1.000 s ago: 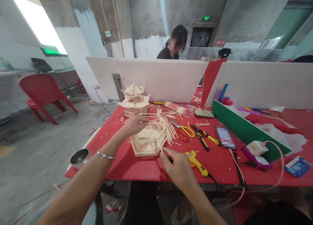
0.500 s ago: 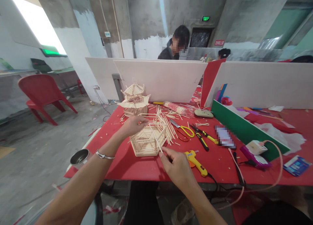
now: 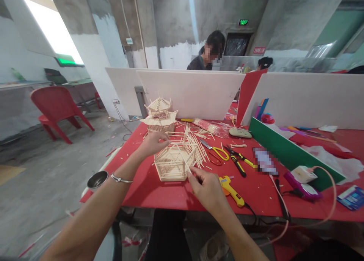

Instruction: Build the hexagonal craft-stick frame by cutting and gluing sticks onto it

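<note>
A six-sided open frame of thin wooden sticks (image 3: pixel 172 176) sits on the red table in front of me. My left hand (image 3: pixel 155 144) is at its back left edge, thumb and fingertips pinched together. What lies between those fingertips is too small to make out. At the front right corner, my right hand (image 3: pixel 206 185) pinches a thin wooden stick (image 3: pixel 185 163), which slants up and leftward across the frame. Behind the frame stands a stick pagoda (image 3: pixel 159 117) with two tiers of roof. Loose sticks (image 3: pixel 199 151) lie scattered beside the frame.
Right of the frame lie scissors (image 3: pixel 217 153), yellow-black pliers (image 3: pixel 237 164), a yellow glue gun (image 3: pixel 233 191) and a phone (image 3: pixel 265 160). A green board (image 3: pixel 292 151) and power strip (image 3: pixel 303 187) stand farther right. A metal cup (image 3: pixel 97 180) is at the left edge. A person (image 3: pixel 209 52) sits beyond white partitions.
The whole view has shifted slightly, so things appear a little farther right. My right hand's stick sits lower against the frame's right side; my left hand stays at the back left edge.
</note>
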`<state>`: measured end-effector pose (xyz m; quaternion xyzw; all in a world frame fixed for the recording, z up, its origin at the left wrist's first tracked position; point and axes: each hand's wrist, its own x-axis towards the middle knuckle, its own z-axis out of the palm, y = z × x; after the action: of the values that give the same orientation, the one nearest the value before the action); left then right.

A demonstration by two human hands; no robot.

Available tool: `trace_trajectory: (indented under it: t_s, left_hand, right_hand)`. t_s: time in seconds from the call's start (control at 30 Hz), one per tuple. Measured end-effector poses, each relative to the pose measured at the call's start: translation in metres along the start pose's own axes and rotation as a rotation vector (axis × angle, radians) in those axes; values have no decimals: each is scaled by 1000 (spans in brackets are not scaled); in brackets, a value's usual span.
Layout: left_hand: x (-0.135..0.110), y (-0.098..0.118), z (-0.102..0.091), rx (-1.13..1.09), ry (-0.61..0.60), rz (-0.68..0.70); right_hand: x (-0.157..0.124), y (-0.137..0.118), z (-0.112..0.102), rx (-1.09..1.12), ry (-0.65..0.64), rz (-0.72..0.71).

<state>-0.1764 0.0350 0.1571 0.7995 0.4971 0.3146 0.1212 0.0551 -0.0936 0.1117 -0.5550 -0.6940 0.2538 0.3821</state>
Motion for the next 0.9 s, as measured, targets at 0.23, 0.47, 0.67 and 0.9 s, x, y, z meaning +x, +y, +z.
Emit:
trace_trajectory:
  t_s: [0.23,0.47,0.67,0.9]
  left_hand:
    - [-2,0,-2,-27,27,-24]
    - [-76,19,-10,133,425,-272]
    - [-141,25,26,59,528,-315]
    - [-135,26,45,66,549,-313]
  right_hand:
    - [-1,3,1,-7,1,11]
    - [-6,0,1,57,0,30]
    - [-18,0,4,152,33,24]
    - [-14,12,8,210,121,50]
